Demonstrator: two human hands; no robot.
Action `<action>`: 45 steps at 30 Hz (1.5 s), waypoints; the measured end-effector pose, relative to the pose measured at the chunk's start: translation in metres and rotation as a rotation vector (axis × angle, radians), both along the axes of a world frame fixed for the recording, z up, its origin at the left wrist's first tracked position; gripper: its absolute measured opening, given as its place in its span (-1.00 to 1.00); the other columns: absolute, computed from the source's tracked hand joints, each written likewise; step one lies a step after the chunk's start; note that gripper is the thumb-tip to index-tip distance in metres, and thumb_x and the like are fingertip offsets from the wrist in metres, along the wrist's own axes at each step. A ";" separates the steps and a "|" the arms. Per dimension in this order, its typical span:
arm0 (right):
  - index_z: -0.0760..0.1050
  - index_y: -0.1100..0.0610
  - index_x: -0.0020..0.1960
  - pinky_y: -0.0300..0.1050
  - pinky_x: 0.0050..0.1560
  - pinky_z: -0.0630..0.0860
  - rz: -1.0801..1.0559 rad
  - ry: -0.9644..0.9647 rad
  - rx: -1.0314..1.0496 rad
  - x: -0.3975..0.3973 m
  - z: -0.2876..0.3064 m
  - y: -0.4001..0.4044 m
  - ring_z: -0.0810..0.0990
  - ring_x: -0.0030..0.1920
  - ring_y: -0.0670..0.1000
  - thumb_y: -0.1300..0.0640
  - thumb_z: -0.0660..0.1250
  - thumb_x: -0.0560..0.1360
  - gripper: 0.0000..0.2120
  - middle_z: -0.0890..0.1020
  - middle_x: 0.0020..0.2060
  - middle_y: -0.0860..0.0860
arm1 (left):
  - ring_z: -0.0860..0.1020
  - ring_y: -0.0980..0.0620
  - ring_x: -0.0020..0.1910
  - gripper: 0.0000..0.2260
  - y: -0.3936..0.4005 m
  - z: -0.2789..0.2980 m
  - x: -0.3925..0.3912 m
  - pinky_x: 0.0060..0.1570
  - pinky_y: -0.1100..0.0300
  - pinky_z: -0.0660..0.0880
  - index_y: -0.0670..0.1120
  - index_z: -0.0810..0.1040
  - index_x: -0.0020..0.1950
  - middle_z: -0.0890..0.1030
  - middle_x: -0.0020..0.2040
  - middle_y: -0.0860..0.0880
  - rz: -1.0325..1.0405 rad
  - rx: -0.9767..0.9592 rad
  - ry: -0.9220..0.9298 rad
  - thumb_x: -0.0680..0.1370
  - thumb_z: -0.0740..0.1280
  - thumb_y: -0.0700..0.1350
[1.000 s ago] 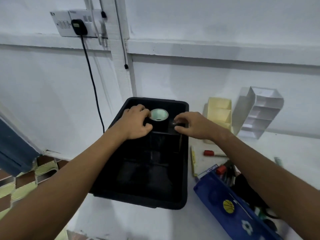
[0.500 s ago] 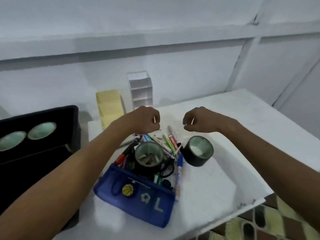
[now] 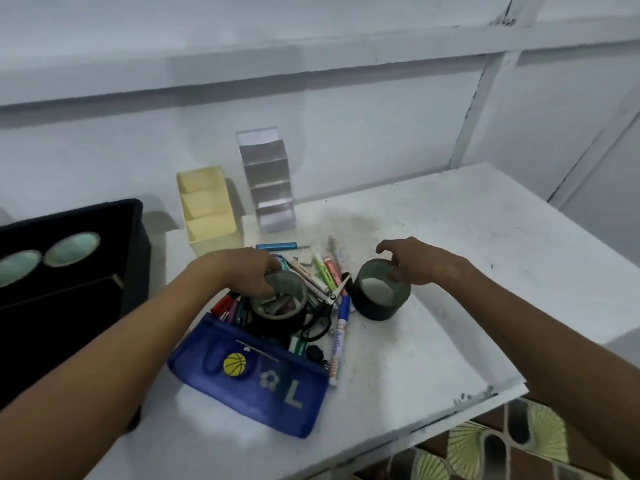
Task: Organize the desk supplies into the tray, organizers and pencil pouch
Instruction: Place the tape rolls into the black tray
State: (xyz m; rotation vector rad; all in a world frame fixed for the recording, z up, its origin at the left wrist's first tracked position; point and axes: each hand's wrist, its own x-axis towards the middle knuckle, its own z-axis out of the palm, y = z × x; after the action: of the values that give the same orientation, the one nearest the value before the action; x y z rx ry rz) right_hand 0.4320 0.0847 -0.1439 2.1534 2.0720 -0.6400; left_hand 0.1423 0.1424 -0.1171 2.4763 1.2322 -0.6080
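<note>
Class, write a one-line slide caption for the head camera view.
Left hand and right hand each reach onto a tape roll beside the blue pencil pouch.
</note>
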 end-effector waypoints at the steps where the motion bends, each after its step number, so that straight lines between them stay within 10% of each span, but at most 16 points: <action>1: 0.42 0.04 0.30 -0.03 -0.03 0.59 0.015 -0.023 0.004 -0.001 -0.001 0.002 0.60 -0.04 0.08 0.17 0.29 0.50 -0.64 0.56 0.15 0.08 | 0.51 0.02 -0.03 -0.75 -0.001 -0.001 -0.003 0.04 0.09 0.48 -0.03 0.54 0.17 0.58 0.08 -0.02 0.013 0.008 -0.014 0.52 0.31 -0.03; 13: 0.57 0.08 0.01 -0.22 -0.22 0.56 0.209 0.278 0.172 -0.117 0.084 0.067 0.67 -0.40 -0.07 0.20 0.30 0.48 -0.87 0.70 -0.28 0.05 | 0.59 -0.02 -0.48 -0.82 0.003 0.077 -0.109 -0.52 0.20 0.48 -0.20 0.57 -0.13 0.62 -0.33 -0.15 0.628 0.122 -0.522 0.55 0.21 -0.17; 22: 0.59 0.24 0.07 -0.28 -0.40 0.53 0.244 0.613 0.214 -0.305 0.106 0.121 0.63 -0.49 -0.04 0.23 0.32 0.49 -0.81 0.65 -0.30 0.10 | 0.62 -0.06 -0.53 -0.69 0.003 0.114 -0.272 -0.56 0.19 0.52 -0.17 0.53 0.22 0.63 -0.33 -0.24 1.141 0.455 -0.724 0.50 0.19 -0.22; 33: 0.54 0.29 0.11 -0.07 -0.16 0.66 0.202 0.589 0.157 -0.405 0.060 0.150 0.68 -0.32 0.08 0.25 0.28 0.50 -0.78 0.63 0.00 0.19 | 0.65 -0.13 -0.44 -0.58 0.013 0.060 -0.341 -0.50 0.18 0.58 -0.14 0.49 0.35 0.60 0.10 -0.23 1.285 0.325 -0.594 0.50 0.15 -0.26; 39: 0.55 0.20 0.10 -0.16 -0.37 0.58 0.330 0.345 0.227 -0.413 0.045 0.157 0.59 -0.41 0.03 0.27 0.24 0.52 -0.80 0.60 -0.09 0.14 | 0.68 -0.07 -0.34 -0.63 0.022 0.043 -0.341 -0.40 0.18 0.57 -0.08 0.57 0.21 0.67 -0.13 -0.17 1.197 0.219 -0.437 0.46 0.17 -0.24; 45: 0.63 0.11 -0.02 -0.04 -0.05 0.58 0.416 0.135 0.265 -0.422 0.017 0.160 0.62 -0.06 0.09 0.26 0.30 0.43 -0.81 0.67 -0.04 0.09 | 0.54 -0.01 -0.47 -0.67 0.029 0.025 -0.340 -0.46 0.27 0.40 -0.11 0.59 0.19 0.59 -0.38 -0.10 1.129 0.166 -0.301 0.47 0.22 -0.19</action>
State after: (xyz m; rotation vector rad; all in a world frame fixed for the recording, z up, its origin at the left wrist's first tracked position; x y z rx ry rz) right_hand 0.0100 0.2451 -0.1272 1.7344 2.7014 -0.4945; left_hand -0.1978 0.1716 -0.0916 1.4583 2.2281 0.1702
